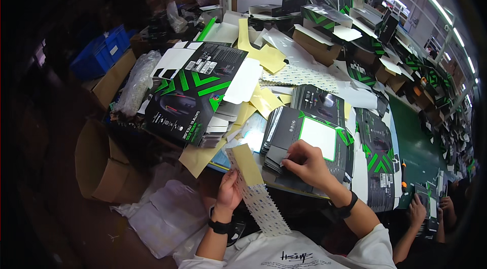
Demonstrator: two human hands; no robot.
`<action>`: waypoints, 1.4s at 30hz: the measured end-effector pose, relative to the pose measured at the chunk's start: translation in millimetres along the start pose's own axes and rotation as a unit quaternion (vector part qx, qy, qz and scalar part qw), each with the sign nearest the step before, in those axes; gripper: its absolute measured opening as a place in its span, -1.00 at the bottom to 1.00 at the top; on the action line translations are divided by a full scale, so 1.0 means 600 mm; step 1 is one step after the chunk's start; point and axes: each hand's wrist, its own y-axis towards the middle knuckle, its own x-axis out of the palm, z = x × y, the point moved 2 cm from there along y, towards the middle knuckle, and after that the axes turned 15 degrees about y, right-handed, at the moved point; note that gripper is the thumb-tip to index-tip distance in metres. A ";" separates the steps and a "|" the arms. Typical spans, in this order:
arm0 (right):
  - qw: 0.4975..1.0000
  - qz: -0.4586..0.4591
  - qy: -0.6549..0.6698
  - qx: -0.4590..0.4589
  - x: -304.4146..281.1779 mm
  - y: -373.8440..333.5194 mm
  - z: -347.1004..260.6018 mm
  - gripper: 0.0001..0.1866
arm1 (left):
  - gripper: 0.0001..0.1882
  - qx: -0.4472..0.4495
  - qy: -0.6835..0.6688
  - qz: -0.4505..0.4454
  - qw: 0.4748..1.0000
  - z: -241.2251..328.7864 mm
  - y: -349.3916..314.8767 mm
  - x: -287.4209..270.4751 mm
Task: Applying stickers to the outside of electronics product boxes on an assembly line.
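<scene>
My left hand [229, 195]: clamped on the patterned strip [264, 210] at its left edge, left of the black carton stack [315, 138] | my right hand [310, 166]: fingertips close together at the stack's corner, can't tell if gripping | risk: one-sided hold lets the strip sag onto my shirt [299, 249]; a nudge skews the stack

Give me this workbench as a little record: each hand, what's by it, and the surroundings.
Left hand: holding a yellow-and-white patterned strip
Right hand: at the near-left corner of a packaging stack, black and green; grip unclear
Left of bench: open brown carton
Upper left: blue crate
Lower right: another person's hand at similar packaging
</scene>
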 end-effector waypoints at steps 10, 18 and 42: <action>0.982 -0.080 -0.153 -0.078 0.006 0.012 -0.020 -0.73 | -0.55 0.003 0.006 0.011 1.000 0.007 -0.003 0.012; 0.983 -0.072 -0.164 -0.027 -0.002 0.021 -0.035 -0.70 | -0.55 -0.007 0.000 0.006 1.000 0.000 -0.005 0.000; 0.987 -0.069 -0.063 -0.130 -0.009 0.002 0.004 -0.86 | -0.83 0.217 0.728 -0.232 0.608 0.103 -0.012 0.166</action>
